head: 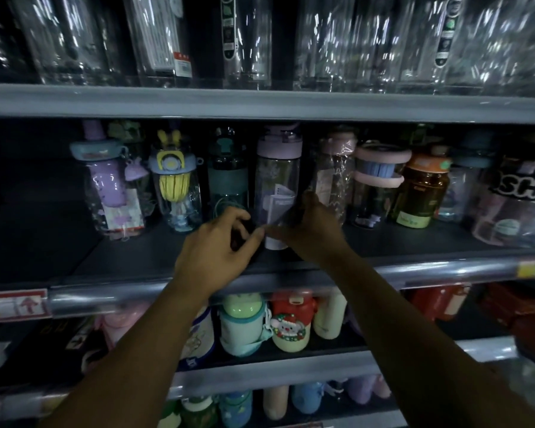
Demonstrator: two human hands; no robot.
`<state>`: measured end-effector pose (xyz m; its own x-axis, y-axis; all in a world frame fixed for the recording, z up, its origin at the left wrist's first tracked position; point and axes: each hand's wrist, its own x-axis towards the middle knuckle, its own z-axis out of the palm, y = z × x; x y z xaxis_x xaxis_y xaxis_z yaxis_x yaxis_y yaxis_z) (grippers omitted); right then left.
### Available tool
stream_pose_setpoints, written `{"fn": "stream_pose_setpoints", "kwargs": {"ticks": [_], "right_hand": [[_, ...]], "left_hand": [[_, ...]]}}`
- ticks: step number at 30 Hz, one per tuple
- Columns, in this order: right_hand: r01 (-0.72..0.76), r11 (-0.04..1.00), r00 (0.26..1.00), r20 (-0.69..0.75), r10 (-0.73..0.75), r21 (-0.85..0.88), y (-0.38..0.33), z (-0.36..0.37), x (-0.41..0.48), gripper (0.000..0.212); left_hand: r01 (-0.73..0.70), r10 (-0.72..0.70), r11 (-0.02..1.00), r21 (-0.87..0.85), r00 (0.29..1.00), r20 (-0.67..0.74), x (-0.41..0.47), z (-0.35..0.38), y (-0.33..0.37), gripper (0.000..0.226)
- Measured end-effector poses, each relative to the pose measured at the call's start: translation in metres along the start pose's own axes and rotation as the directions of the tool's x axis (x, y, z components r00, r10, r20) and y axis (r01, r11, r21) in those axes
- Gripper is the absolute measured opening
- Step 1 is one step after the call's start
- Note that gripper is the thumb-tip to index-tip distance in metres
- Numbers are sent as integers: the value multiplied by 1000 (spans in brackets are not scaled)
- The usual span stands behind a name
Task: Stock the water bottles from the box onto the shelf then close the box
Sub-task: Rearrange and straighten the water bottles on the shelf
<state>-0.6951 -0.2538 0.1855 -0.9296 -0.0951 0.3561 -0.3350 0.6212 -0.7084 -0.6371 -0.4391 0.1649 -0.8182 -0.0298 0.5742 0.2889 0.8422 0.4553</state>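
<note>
Clear plastic with a pale purple lid and a matching purple base, that was the purple-lidded bottle [277,180], with a folded paper insert visible through the see-through body. It stood upright in the centre of the frame on the middle shelf [121,257], a bit forward of the row behind it, with the teal bottle [227,177] just to its left and the film-wrapped pink-capped bottle [334,174] just to its right.

The right hand [309,223] came in from the lower right and was wrapped around the bottle's lower right side. Its fingers curled round out of sight and its thumb lay along the bottom front, so it had a proper hold.

The left hand [220,242] sat just left of the base with its fingers curled in fairly tight and the thumb tip touching the bottle's lower left edge. The lighting was dim, and honestly I couldn't tell if it was pinching anything or only touching.
</note>
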Motion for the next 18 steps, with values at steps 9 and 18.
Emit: {"fn": "stream_pose_setpoints", "kwargs": {"ticks": [9,18], "right_hand": [[21,929,941,306,-143,370,-8,-26,-18,34],[36,916,931,320,-177,400,-3,-16,-18,42]], "left_hand": [[107,-98,973,-206,994,54,1,-5,-1,55],[170,-168,934,-315,985,33,-1,-2,0,80]]}}
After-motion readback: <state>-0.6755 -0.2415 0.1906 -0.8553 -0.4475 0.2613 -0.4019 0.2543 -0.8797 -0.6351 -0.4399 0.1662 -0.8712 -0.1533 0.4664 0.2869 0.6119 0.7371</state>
